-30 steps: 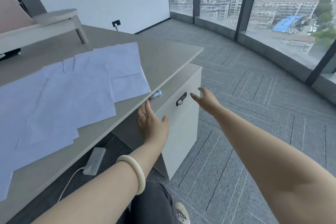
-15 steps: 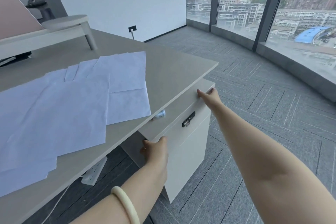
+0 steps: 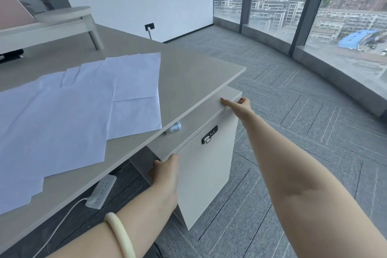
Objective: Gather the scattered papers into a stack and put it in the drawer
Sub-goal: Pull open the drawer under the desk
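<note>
Several white paper sheets [image 3: 69,119] lie scattered and overlapping on the grey desk [image 3: 188,75]. Under the desk's right end stands a white drawer cabinet [image 3: 205,169] with a black lock [image 3: 209,137] on its front; the front looks closed. My left hand [image 3: 165,172] grips the near upper corner of the cabinet front, thumb on top and fingers curled round the side edge. At the far upper corner my right hand [image 3: 238,104] holds the top edge, index finger lying along it.
A small white and blue object [image 3: 174,128] lies on the cabinet top under the desk edge. A white power strip [image 3: 100,191] and cable lie on the floor below the desk. A monitor stand [image 3: 62,21] sits at the desk's back. Grey carpet and glass windows are to the right.
My left hand dropped from near the desk edge to the cabinet's near corner and took hold. My right hand rose from in front of the cabinet to its far upper corner.
</note>
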The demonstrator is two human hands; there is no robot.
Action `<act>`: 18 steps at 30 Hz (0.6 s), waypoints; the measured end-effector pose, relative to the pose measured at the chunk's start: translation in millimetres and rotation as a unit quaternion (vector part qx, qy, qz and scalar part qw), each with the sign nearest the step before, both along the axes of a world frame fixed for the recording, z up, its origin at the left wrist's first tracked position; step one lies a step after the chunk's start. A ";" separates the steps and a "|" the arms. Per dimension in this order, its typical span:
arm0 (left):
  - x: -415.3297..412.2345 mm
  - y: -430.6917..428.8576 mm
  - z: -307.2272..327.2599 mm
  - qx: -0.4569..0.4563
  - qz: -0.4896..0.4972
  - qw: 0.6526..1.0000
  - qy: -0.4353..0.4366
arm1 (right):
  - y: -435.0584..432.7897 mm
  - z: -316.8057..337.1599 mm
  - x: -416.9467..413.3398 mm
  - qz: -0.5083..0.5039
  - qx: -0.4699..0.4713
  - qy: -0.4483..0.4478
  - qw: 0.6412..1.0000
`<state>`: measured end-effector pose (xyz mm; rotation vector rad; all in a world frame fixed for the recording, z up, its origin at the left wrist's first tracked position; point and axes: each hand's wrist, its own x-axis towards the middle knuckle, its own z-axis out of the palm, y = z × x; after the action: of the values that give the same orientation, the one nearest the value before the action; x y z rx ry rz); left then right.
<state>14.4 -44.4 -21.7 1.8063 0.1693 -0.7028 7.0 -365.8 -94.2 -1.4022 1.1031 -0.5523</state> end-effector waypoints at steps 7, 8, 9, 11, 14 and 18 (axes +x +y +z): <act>-29.4 15.3 5.0 -0.024 -0.069 0.996 0.043 | 37.2 38.6 -53.1 -0.038 -0.043 0.054 0.997; -37.5 19.3 4.5 -0.033 -0.075 0.995 0.053 | 37.8 38.0 -62.9 -0.047 -0.039 0.056 0.997; -46.1 23.7 3.4 -0.043 -0.081 0.994 0.063 | 38.5 37.6 -73.6 -0.053 -0.035 0.053 0.997; -63.3 32.9 1.5 -0.057 -0.106 0.990 0.076 | 40.7 38.0 -95.2 -0.065 -0.028 0.043 0.997; -85.4 44.0 -2.6 -0.055 -0.165 0.981 0.086 | 47.3 39.6 -129.8 -0.085 -0.027 0.037 0.995; -106.1 51.2 -1.4 -0.040 -0.252 0.963 0.086 | 55.9 42.0 -175.2 -0.107 -0.026 0.046 0.993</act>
<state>-91.7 6.8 -23.0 1.7201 -0.2121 -1.2089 -168.2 -309.9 -52.2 -1.3738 1.3319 -0.6781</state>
